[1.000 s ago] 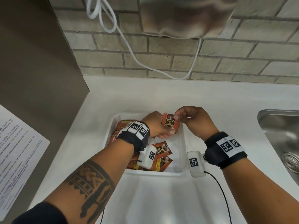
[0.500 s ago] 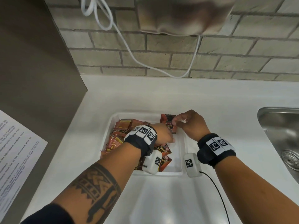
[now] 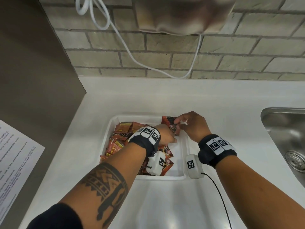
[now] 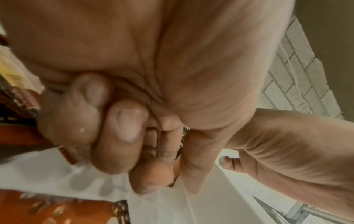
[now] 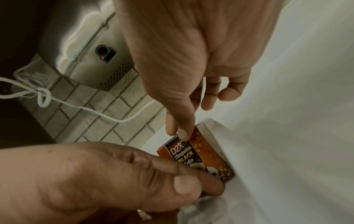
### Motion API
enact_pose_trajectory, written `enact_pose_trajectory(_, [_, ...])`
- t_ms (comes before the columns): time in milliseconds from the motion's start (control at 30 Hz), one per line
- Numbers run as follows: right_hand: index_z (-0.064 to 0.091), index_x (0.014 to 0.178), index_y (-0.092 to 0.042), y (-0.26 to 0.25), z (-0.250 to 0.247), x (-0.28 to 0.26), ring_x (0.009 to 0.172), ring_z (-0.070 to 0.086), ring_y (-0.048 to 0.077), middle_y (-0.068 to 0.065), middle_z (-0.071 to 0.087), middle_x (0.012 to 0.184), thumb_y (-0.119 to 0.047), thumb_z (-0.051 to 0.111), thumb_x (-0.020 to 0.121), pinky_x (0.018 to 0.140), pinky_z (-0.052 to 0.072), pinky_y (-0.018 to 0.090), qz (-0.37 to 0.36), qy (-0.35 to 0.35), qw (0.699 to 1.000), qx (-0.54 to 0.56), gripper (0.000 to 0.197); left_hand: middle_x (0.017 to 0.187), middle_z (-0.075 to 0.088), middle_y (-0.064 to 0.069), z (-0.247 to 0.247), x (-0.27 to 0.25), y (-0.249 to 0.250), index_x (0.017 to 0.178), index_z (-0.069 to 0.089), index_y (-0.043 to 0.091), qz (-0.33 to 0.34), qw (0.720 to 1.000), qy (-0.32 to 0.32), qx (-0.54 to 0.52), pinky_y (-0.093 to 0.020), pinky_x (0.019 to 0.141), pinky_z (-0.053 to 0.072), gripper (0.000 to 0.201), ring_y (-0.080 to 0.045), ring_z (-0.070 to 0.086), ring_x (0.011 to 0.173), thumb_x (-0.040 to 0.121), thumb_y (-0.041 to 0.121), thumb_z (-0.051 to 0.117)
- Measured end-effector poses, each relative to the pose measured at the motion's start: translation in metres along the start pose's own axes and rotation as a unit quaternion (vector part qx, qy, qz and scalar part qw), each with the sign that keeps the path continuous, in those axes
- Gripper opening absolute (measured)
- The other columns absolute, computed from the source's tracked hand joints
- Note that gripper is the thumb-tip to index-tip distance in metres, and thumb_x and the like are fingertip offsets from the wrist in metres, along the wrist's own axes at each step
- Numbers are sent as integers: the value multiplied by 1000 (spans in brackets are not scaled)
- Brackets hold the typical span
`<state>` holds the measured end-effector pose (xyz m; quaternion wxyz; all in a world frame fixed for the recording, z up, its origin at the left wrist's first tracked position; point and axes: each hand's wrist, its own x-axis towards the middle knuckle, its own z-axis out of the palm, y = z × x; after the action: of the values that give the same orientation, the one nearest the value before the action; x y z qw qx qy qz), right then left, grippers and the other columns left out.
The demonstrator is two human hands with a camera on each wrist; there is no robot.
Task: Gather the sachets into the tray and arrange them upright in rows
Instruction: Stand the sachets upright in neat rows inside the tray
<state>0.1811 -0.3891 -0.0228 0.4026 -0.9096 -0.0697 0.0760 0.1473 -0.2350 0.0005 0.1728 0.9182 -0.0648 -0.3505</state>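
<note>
A white tray [image 3: 165, 177] lies on the counter. Loose orange-brown sachets [image 3: 120, 138] are heaped in its left half, and more lie under my left wrist. A short row of upright sachets [image 3: 167, 119] stands in the far right corner. At the front of that row is one sachet [image 3: 172, 128] with "D2X BLACK" print [image 5: 193, 156]. My right hand [image 3: 177, 123] pinches its top edge between thumb and forefinger [image 5: 181, 133]. My left hand [image 3: 171, 138], fingers curled [image 4: 153, 151], grips its lower part [image 5: 191, 178] beside the tray wall [image 5: 216, 136].
A steel sink [image 3: 283, 129] is set in the counter at right. A printed sheet [image 3: 14, 162] hangs on the grey panel at left. A white cable [image 3: 132, 55] loops down the brick wall under a metal appliance [image 3: 181, 14]. A black cable [image 3: 219, 195] trails off my right wrist.
Both hands carried the sachet from above the tray's middle to the far right corner and lowered it against the upright row. The left hand slid down to its base.
</note>
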Motion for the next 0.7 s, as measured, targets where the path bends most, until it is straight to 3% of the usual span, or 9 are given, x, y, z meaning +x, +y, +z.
enact_pose_trajectory(67, [78, 88, -28, 0, 0, 1, 84, 53, -5, -13, 60, 96, -10, 76, 82, 72, 38, 15, -4, -7, 1000, -9, 18, 119, 70, -14, 1, 2, -1, 135, 61, 9, -4, 1000, 2, -9, -36, 101, 47, 47, -29, 62, 115, 103, 41, 49])
enact_pose_trajectory(200, [78, 90, -27, 0, -1, 1, 83, 52, -5, -16, 58, 93, -11, 77, 82, 67, 34, 7, -7, -15, 1000, -22, 19, 118, 70, -13, 4, 3, -1, 133, 64, 11, -6, 1000, 1, -17, -37, 99, 48, 46, -28, 63, 113, 102, 42, 52])
enact_pose_trajectory(533, [78, 91, -27, -4, -4, -5, 83, 52, -5, -16, 58, 92, -11, 77, 82, 67, 35, 11, -14, -13, 1000, -8, 18, 115, 70, -12, 5, -2, -2, 135, 64, 16, -6, 999, 15, -36, -37, 100, 50, 44, -26, 64, 110, 101, 42, 55])
enact_pose_trajectory(700, [77, 90, -30, -9, -10, -11, 84, 53, 0, -7, 63, 99, -13, 78, 82, 69, 39, 16, -22, 7, 1000, 18, 18, 122, 69, -12, 1, -8, 0, 136, 63, 17, 5, 999, 20, -42, -32, 97, 48, 40, -28, 63, 114, 102, 37, 54])
